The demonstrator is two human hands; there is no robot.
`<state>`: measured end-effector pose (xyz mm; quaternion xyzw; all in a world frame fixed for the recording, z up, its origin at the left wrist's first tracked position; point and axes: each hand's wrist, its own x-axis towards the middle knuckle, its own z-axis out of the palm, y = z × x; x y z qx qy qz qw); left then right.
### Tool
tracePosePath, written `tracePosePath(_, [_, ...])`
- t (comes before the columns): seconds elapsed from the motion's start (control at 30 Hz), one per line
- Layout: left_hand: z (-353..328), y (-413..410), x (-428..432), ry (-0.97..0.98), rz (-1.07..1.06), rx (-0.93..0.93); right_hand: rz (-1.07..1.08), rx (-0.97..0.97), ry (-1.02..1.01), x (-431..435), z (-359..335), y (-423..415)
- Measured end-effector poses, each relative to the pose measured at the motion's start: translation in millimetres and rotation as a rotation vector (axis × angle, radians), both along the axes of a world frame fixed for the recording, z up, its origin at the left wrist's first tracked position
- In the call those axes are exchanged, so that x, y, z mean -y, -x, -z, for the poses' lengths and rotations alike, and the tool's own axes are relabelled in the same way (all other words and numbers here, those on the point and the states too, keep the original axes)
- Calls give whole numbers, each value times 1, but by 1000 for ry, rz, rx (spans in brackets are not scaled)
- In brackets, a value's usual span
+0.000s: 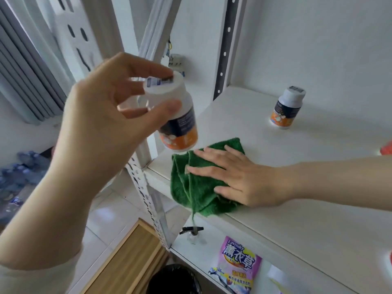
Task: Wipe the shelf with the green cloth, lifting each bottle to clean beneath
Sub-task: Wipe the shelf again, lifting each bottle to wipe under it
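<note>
Where the wiping happens: a white shelf (275,158) board, smooth and matt, with the green cloth (199,183) lying folded at its front left corner, one edge hanging over the front lip.
Room behind the cloth: a plain white wall (318,39) and a dark perforated upright (222,49) of the rack.
Room left of the cloth: a white punched post (148,200), grey vertical blinds (21,71), and packed water bottles (19,172) on the floor, blurred.
Room below the cloth: pale glossy floor tiles (110,213), a wooden frame (131,257), a black-lined bin (174,281) and a lower shelf (186,251).
Right hand (239,179): flat on the cloth, fingers straight and spread, pressing it to the board.
Left hand (106,115): raised up and left of the cloth, thumb and fingertips pinching the lifted bottle (180,124) just under its white cap.
Lifted bottle: tilted, clear of the board, its orange base just above the cloth's far left corner.
Bottles, counted: two alike, white cap with a dark and orange label; the standing bottle (286,109) is upright on the board, well behind and right of the cloth.
Cloths, counted: one.
Below the cloth, counted: one purple lavender pouch (239,262) and one black spray head (192,230).
Far right of the cloth: one red thing (387,148) at the picture's edge, too cut off to tell what.
</note>
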<state>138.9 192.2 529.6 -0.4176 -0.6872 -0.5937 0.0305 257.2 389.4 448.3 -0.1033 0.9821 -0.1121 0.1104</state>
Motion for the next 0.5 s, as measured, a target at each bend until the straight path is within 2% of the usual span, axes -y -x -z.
tracePosePath(0.1, [-4, -2, -1, -3, -2, -29, 206, -32, -6, -16, -1, 28])
tracePosePath(0.17, [-5, -2, -1, 0, 0, -25, 404, -5, -32, -22, -1, 62])
tracePosePath(0.23, [-5, -3, 0, -1, -5, -21, 499, 26, -31, -15, 1, 86])
tracePosePath(0.3, [-5, -4, 0, -3, -3, -19, 467, 22, -35, 6, 8, 91])
tracePosePath(0.4, [-6, -5, -2, -3, -4, -26, 267, -19, -35, 45, 14, 71])
tracePosePath(0.5, [-5, -5, -6, -3, 3, -19, 181, -41, 11, 63, 7, 41])
